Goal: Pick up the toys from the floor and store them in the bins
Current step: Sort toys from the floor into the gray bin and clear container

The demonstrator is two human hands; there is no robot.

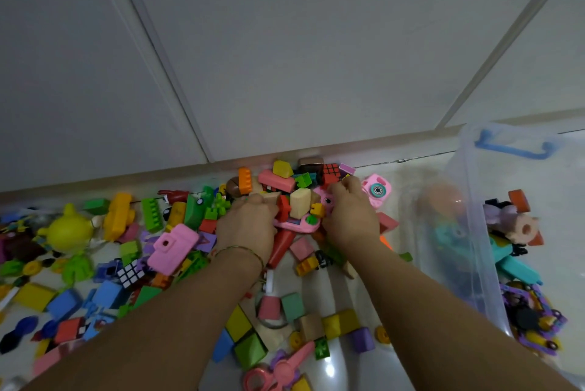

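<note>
A heap of toys [296, 200] lies on the pale floor against the wall: coloured blocks, bricks, a pink flat toy, a cream block. My left hand [248, 221] and my right hand [349, 213] close in on the heap from both sides, fingers curled round the pile between them. A clear plastic bin [474, 232] with a blue handle stands on the right. It holds dolls, a teal toy and purple pieces. Which single pieces each hand holds is hidden.
Many more toys cover the floor to the left and near me: a yellow round toy [68, 229], a pink block [172, 248], a small puzzle cube [129, 273], pink scissors [278, 368]. A white wall with panel seams [285, 74] rises right behind the heap.
</note>
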